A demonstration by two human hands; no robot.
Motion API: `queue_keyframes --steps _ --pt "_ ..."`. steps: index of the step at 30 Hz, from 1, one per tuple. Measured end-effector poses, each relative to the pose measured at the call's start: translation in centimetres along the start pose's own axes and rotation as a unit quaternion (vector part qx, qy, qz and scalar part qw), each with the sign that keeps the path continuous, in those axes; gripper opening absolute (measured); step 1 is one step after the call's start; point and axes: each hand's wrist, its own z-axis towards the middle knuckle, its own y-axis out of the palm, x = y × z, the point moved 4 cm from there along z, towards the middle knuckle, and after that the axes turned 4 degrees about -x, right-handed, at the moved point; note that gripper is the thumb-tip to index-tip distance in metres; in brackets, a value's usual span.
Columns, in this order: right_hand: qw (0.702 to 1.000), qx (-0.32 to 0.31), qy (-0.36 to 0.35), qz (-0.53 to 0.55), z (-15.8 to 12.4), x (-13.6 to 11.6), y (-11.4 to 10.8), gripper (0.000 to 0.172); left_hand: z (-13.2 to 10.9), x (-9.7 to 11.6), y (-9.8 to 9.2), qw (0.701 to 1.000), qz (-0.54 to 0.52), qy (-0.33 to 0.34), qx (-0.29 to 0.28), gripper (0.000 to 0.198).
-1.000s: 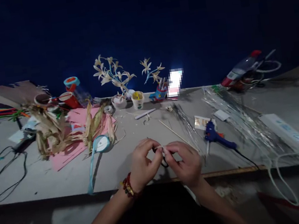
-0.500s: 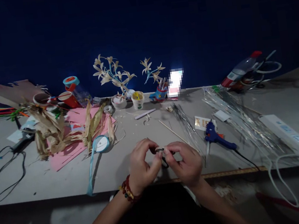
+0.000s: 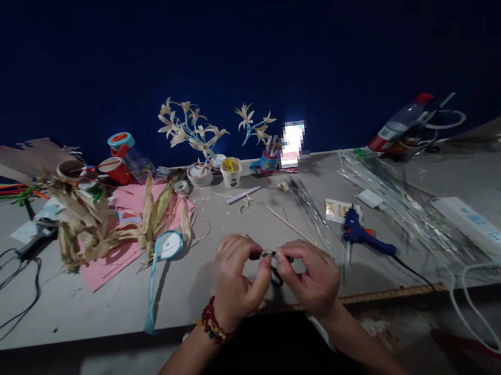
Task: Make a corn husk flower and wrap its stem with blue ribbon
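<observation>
Close together over the table's front edge, my left hand [image 3: 239, 281] and my right hand [image 3: 312, 276] pinch a thin dark strip [image 3: 276, 277] between thumbs and fingertips. A black loop of it shows below the fingertips. A pale bit is visible where the pinches meet, and the fingers cover most of the rest. Beaded bracelets [image 3: 213, 321] circle my left wrist. To the left of my left hand stands a roll of light blue ribbon [image 3: 169, 245], its tail trailing toward the edge. Right of my right hand lies a blue glue gun [image 3: 366, 235].
Dried corn husks [image 3: 84, 223] lie on pink sheets [image 3: 105, 267] at the left. Pale husk flowers on blue stems [image 3: 188, 128] stand at the back near a white tub [image 3: 232, 174]. Thin wires [image 3: 309, 201], a wooden stick [image 3: 289, 222] and a power strip [image 3: 474, 227] lie rightward.
The whole view has shifted slightly, with the table sitting a little lower in the picture. Both hands keep their pinch, and the fingers have shifted only slightly.
</observation>
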Motion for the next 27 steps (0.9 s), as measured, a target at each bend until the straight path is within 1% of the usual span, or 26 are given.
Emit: queue_keyframes --steps 4,10,12,16,19,21,23,24,25,27 --pt "1.0 -0.008 -0.003 0.002 -0.2 -0.2 0.1 0.017 0.4 0.5 0.4 0.999 0.026 0.02 0.003 0.012" --pt "0.998 -0.052 0.038 0.005 0.2 -0.1 0.4 0.012 0.1 0.5 0.3 0.998 0.052 0.025 -0.001 0.011" --pt "0.997 -0.064 0.038 0.0 0.6 -0.4 0.5 0.008 0.0 0.6 0.3 0.998 0.062 0.026 -0.009 0.011" --pt "0.996 -0.083 0.026 -0.022 1.0 -0.5 0.5 0.009 -0.2 0.8 0.3 0.997 0.068 0.026 -0.013 0.013" --pt "0.996 -0.06 0.027 -0.062 0.9 0.4 -0.4 0.01 -0.1 0.9 0.3 0.997 0.066 0.029 -0.008 0.014" --pt "0.994 -0.023 0.053 -0.09 0.7 1.3 -1.4 0.009 -0.1 0.8 0.2 0.998 0.062 0.025 -0.001 0.015" --pt "0.992 0.002 0.09 -0.083 0.5 1.9 -2.3 0.007 0.0 0.8 0.1 0.998 0.057 0.022 0.004 0.016" --pt "0.993 -0.005 0.106 -0.061 0.4 2.0 -2.3 0.005 0.0 0.8 0.1 0.998 0.056 0.021 0.003 0.016" --pt "0.992 -0.026 0.117 -0.03 0.4 1.9 -2.2 0.006 0.1 0.8 0.1 0.998 0.056 0.022 0.002 0.016" --pt "0.989 -0.082 0.124 0.026 0.6 1.2 -1.3 0.013 0.1 1.0 0.2 0.998 0.056 0.026 0.0 0.016"
